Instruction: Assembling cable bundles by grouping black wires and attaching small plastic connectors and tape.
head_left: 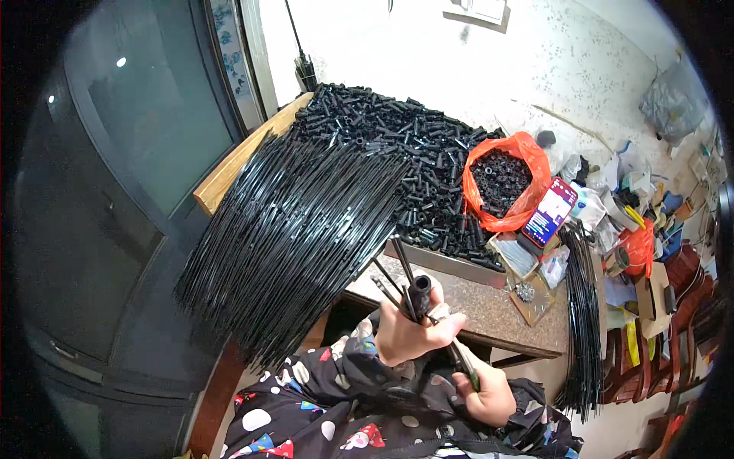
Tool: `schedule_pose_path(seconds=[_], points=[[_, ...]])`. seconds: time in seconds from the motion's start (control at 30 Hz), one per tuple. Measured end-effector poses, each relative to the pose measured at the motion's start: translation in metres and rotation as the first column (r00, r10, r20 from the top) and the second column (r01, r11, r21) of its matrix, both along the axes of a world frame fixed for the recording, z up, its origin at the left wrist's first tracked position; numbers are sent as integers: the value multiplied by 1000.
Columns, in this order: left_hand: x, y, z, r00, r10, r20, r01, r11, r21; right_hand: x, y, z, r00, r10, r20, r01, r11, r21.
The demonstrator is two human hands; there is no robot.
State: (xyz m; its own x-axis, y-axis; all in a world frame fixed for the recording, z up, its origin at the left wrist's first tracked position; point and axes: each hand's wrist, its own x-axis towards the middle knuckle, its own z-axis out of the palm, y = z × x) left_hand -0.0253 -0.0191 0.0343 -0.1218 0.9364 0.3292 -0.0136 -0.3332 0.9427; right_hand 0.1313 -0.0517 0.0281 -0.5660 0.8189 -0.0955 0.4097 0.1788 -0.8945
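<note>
My left hand (404,330) grips a short black plastic tube (418,294) together with a few thin black rods (394,275) that stick up out of it. My right hand (485,394) sits just below and right, closed on a slim tool with a green handle (463,361) whose tip points toward the tube. Both hands are over my lap, at the near edge of the brown table (489,310). A big fan of long black rods (294,229) lies to the left of my hands.
A heap of short black tubes (397,145) covers the table's far part. An orange bag (506,182) of small black parts, a lit phone (550,212), another rod bundle (585,321) and cluttered packaging stand at the right. A dark glass door is at the left.
</note>
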Motion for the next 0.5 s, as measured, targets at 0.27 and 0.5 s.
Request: schedule_pose_path(seconds=[0.27, 0.5], points=[[-9, 8, -2, 955, -245, 165, 232, 968, 96, 13, 19, 2, 999, 37, 27, -41, 989, 142], [-43, 9, -36, 989, -147, 8, 145, 980, 140, 45, 52, -69, 804, -506, 311, 296, 795, 529]])
